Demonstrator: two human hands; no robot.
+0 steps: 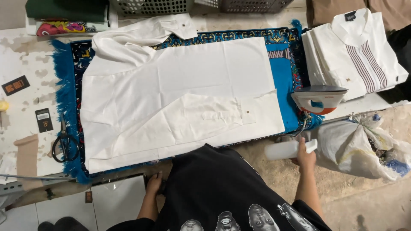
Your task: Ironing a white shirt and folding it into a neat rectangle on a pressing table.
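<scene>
Near the bench's (25,64) right edge, your right hand (305,157) grips a white spray bottle (286,149) beside the iron (319,98), your left hand (154,184) rests open, empty, so dampening the white shirt (171,102) seems next.

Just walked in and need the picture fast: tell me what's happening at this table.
A person stands at a table where a white shirt lies spread flat on a blue mat. The right hand holds a white spray bottle off the table's edge. The left hand rests at the near edge, below the shirt. An iron stands at the mat's right end, a folded shirt lies beyond it, and scissors lie left.
</scene>
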